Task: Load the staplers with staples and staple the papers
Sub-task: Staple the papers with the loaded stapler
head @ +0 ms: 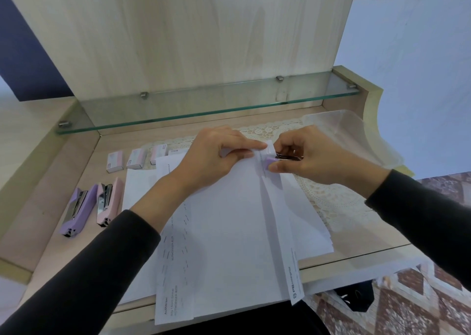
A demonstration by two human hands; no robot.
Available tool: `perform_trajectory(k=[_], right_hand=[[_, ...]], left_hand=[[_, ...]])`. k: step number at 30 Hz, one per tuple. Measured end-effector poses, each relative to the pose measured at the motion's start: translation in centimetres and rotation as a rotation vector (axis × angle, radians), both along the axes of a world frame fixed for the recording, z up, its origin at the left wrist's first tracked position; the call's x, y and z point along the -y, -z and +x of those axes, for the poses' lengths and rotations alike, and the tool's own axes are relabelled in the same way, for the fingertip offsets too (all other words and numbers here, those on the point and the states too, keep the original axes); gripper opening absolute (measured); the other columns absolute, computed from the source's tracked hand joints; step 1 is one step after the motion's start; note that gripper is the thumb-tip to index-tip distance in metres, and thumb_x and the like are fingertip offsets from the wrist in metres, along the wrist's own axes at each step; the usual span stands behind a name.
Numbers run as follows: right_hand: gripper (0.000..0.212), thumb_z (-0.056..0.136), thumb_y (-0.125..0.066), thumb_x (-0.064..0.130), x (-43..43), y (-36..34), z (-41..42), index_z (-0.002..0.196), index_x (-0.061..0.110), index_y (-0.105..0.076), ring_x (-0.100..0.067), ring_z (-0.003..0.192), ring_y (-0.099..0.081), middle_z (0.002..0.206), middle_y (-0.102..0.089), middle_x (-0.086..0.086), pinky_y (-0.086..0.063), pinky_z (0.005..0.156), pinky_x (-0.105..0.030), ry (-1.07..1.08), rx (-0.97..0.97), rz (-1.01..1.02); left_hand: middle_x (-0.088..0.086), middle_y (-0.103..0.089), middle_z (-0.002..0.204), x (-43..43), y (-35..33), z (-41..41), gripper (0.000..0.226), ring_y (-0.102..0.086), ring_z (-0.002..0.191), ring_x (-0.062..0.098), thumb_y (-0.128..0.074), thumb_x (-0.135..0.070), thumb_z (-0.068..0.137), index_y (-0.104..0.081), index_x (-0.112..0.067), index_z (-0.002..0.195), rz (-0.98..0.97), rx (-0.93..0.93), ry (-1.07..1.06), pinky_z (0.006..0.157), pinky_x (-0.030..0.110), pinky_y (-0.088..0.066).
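Holding stapler (pixel 270 161) crosswise at papers' (pixel 229 220) top edge, nose leftward, right hand (pixel 308 156) curled round it; pinching papers beside it with left hand (pixel 214 155), palm down.

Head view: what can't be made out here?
- Held stapler: head view, mostly covered by right hand and papers; staple driven or not, unknown.
- Staple boxes: print too small; one partly behind left hand.
- Purple stapler, pink stapler: loaded or not, too small to tell.

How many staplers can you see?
3. A purple stapler and a pink stapler lie together on the left; the right hand grips a third stapler at the papers. Papers could hide more.
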State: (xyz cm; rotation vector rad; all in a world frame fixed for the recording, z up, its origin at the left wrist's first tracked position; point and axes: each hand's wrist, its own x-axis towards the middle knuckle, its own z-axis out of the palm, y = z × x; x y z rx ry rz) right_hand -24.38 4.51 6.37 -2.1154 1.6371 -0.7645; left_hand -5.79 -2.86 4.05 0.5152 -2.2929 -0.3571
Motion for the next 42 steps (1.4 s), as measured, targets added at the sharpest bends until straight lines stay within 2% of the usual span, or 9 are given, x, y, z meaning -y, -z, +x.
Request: perform_trajectory(k=[4, 8, 13, 16, 20, 26, 34, 37, 42], right_hand=[[0.028, 0.073, -0.073, 0.023, 0.0, 0.5, 0.0, 0.068, 0.0, -0.058, -0.009, 0.052, -0.036, 0.059, -0.047, -0.006, -0.031, 0.053, -0.015, 0.029, 0.028, -0.004], [0.03, 0.072, -0.072, 0.034, -0.4, 0.7, -0.4, 0.087, 0.008, -0.067, -0.014, 0.061, -0.053, 0.072, -0.061, -0.007, -0.048, 0.062, -0.032, 0.026, 0.046, 0.124], [0.03, 0.078, -0.064, 0.038, -1.5, 1.1, -1.3, 0.097, 0.014, -0.066, -0.005, 0.05, -0.056, 0.071, -0.063, 0.011, -0.048, 0.047, -0.016, 0.052, 0.049, 0.254], [0.034, 0.08, -0.057, 0.047, -2.2, 1.6, -1.8, 0.097, 0.018, -0.063, -0.005, 0.046, -0.058, 0.067, -0.061, 0.014, -0.046, 0.047, -0.015, 0.101, 0.048, 0.303], [0.041, 0.083, -0.048, 0.053, -2.2, 2.9, -2.1, 0.101, 0.019, -0.061, -0.013, 0.056, -0.052, 0.082, -0.059, -0.008, -0.043, 0.06, -0.024, 0.156, -0.016, 0.297], [0.028, 0.09, -0.05, 0.031, -2.4, 4.0, -1.8, 0.113, 0.016, -0.059, -0.018, 0.072, -0.054, 0.095, -0.064, -0.01, -0.041, 0.067, -0.027, 0.159, -0.045, 0.318], [0.029, 0.086, -0.051, 0.008, -2.5, 4.2, -1.2, 0.113, -0.002, -0.053, -0.034, 0.097, -0.053, 0.108, -0.059, -0.022, -0.038, 0.078, -0.033, 0.159, -0.122, 0.311], [0.024, 0.086, -0.054, 0.012, -2.2, 4.2, -0.8, 0.104, -0.003, -0.059, -0.032, 0.084, -0.055, 0.098, -0.061, -0.022, -0.041, 0.064, -0.03, 0.234, -0.127, 0.208], [0.021, 0.086, -0.057, 0.021, -1.1, 4.6, -0.4, 0.076, 0.002, -0.06, -0.024, 0.058, -0.051, 0.066, -0.053, -0.007, -0.036, 0.047, -0.024, 0.366, -0.136, 0.124]], left_hand=[[-0.011, -0.064, 0.081, 0.3, 0.2, 0.0, 0.026, -0.05, 0.074, -0.001, -0.06, -0.009, 0.079, -0.07, -0.016, 0.102, 0.001, 0.025, -0.006, 0.071, 0.004, -0.038], [-0.004, -0.069, 0.082, 0.9, 0.7, 0.3, 0.025, -0.053, 0.075, 0.001, -0.06, -0.012, 0.08, -0.071, -0.016, 0.102, 0.034, 0.043, -0.033, 0.07, 0.006, -0.04], [-0.01, -0.063, 0.081, 1.7, 1.3, 0.5, 0.025, -0.054, 0.074, 0.001, -0.062, -0.008, 0.081, -0.07, -0.015, 0.103, 0.075, 0.067, -0.06, 0.068, 0.007, -0.041], [-0.001, -0.069, 0.086, 2.2, 2.1, 0.4, 0.027, -0.057, 0.077, 0.011, -0.063, -0.002, 0.083, -0.069, -0.017, 0.105, 0.129, 0.091, -0.083, 0.073, 0.02, -0.046], [0.007, -0.067, 0.088, 3.0, 3.9, 0.0, 0.027, -0.056, 0.081, 0.025, -0.062, -0.004, 0.084, -0.07, -0.021, 0.103, 0.16, 0.173, -0.162, 0.076, 0.044, -0.048], [0.0, -0.05, 0.132, 2.8, 5.8, 0.4, 0.029, -0.042, 0.114, 0.022, -0.05, -0.018, 0.093, -0.062, -0.027, 0.118, 0.176, 0.474, -0.254, 0.098, 0.041, -0.035], [-0.007, -0.05, 0.129, -0.8, 5.4, -0.2, 0.042, -0.039, 0.117, 0.013, -0.03, -0.045, 0.094, -0.051, -0.03, 0.128, 0.284, 0.438, -0.295, 0.095, 0.028, -0.032], [-0.01, -0.043, 0.135, -1.6, 5.7, -0.6, 0.064, -0.033, 0.123, 0.011, -0.015, -0.061, 0.082, -0.046, -0.034, 0.132, 0.287, 0.527, -0.333, 0.098, 0.028, -0.03], [-0.01, -0.03, 0.145, -1.3, 7.0, -0.6, 0.062, -0.023, 0.133, 0.013, -0.032, -0.064, 0.085, -0.033, -0.034, 0.139, 0.199, 0.624, -0.39, 0.113, 0.039, -0.014]])
